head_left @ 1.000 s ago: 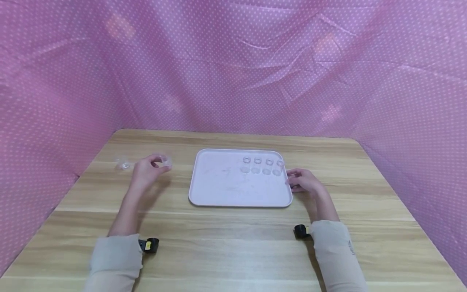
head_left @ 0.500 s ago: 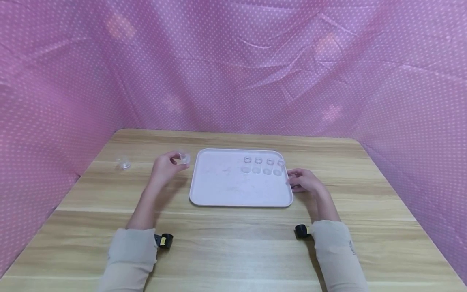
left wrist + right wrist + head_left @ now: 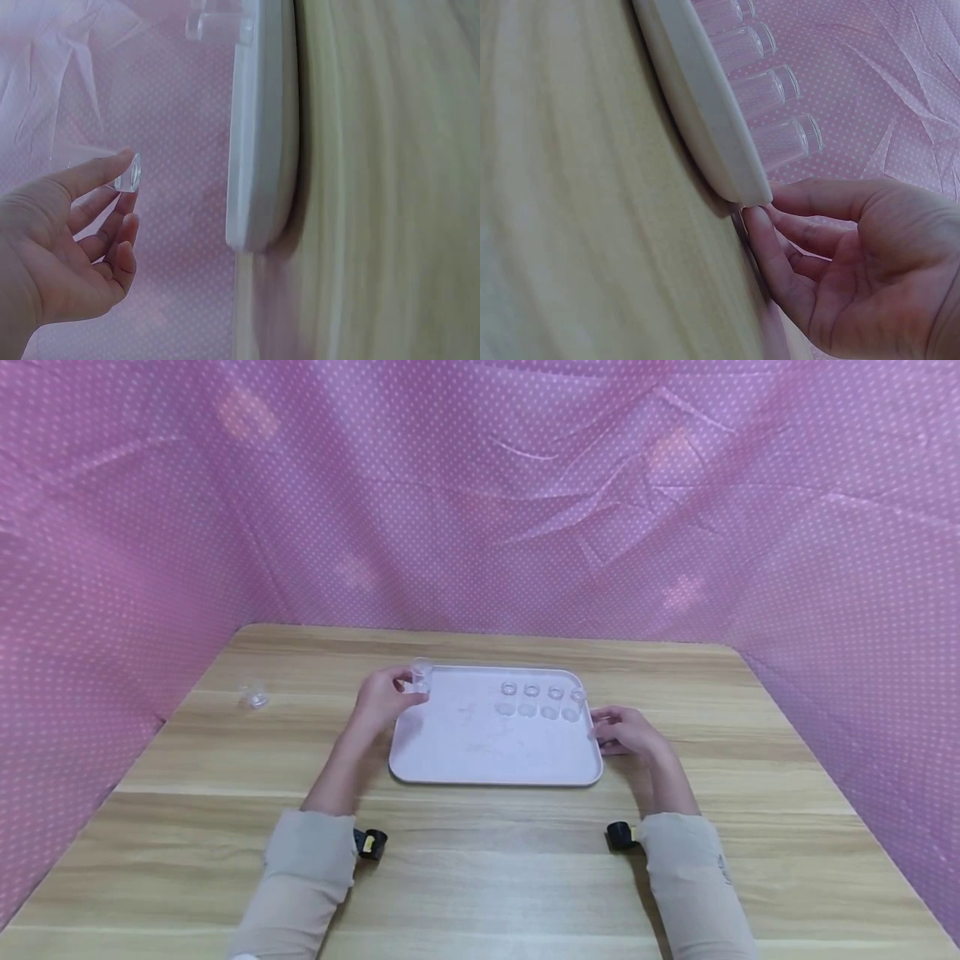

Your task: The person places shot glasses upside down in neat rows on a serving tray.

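Note:
My left hand [image 3: 382,697] pinches a small clear shot glass [image 3: 422,675] between thumb and fingertips, over the far left corner of the white tray [image 3: 465,752]. In the left wrist view this shot glass [image 3: 133,174] has its thick base turned down toward the tray's level. My right hand [image 3: 628,731] grips the tray's right edge, fingertips above and below the rim [image 3: 757,180] in the right wrist view. Several shot glasses [image 3: 531,700] stand in a row on the tray's far right part, thick bases up [image 3: 791,139].
Another clear glass [image 3: 257,695] stands on the wooden table [image 3: 480,877] at the far left. Pink dotted cloth [image 3: 480,527] hangs behind the table and along both sides. Black wrist cameras [image 3: 371,844] sit at both sleeves.
My left hand has carried the shot glass rightward from the table on the left to over the tray's far left corner. The right hand stays at the tray's edge.

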